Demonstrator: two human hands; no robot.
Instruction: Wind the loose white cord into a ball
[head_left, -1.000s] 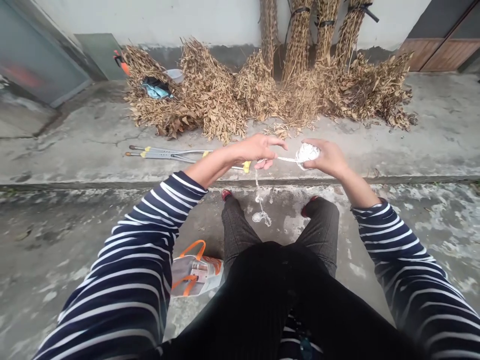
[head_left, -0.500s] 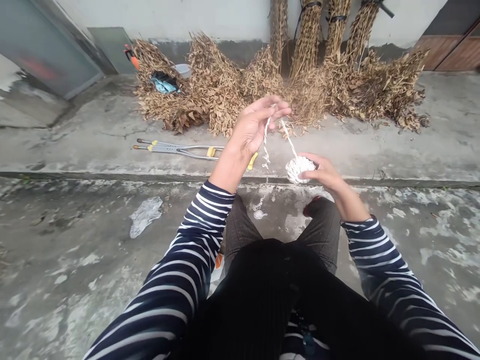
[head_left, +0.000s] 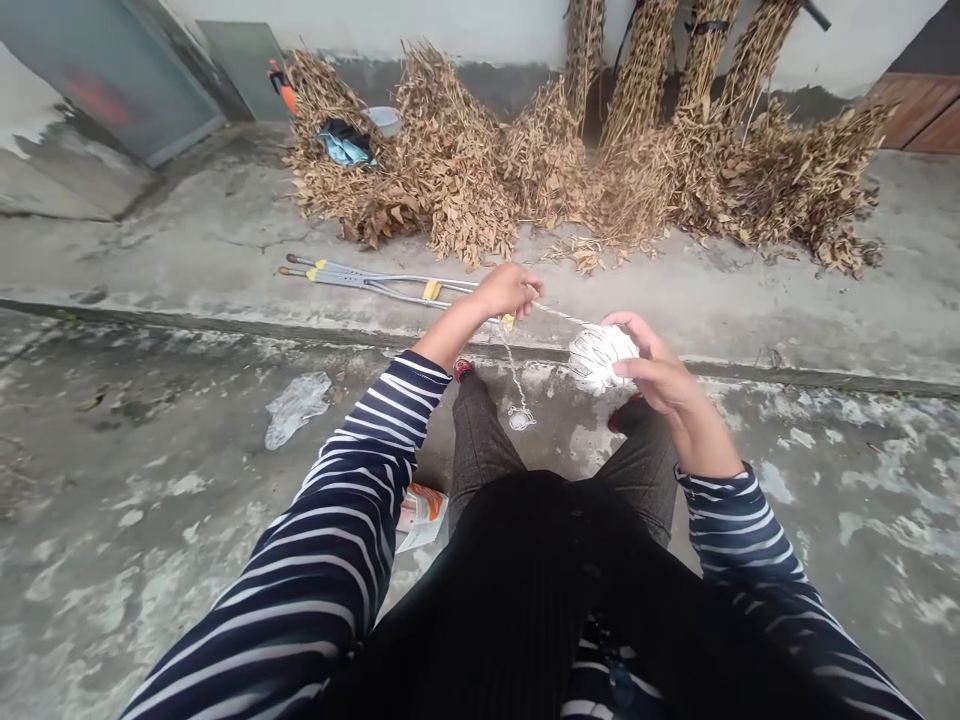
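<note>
My right hand (head_left: 660, 375) is wrapped round a white ball of string (head_left: 596, 358), held in front of my knees. A taut strand (head_left: 559, 316) runs from the ball leftward to my left hand (head_left: 510, 290), whose fingers are pinched shut on it. From that hand a loose end of string (head_left: 516, 395) hangs down between my legs and ends in a small loop near the ground. Both arms wear dark sleeves with white stripes.
Bundles of dry brown plant stalks (head_left: 525, 160) lie heaped against the far wall. A pair of metal crutches (head_left: 375, 280) rests on the raised concrete step. A crumpled plastic bag (head_left: 296, 405) lies on the ground at left, and an orange-and-white bag (head_left: 424, 510) sits by my left leg.
My left hand, raised high with the string half a second ago, has come back down level with the ball. The right hand with the ball stayed roughly in place. The camera tilted slightly.
</note>
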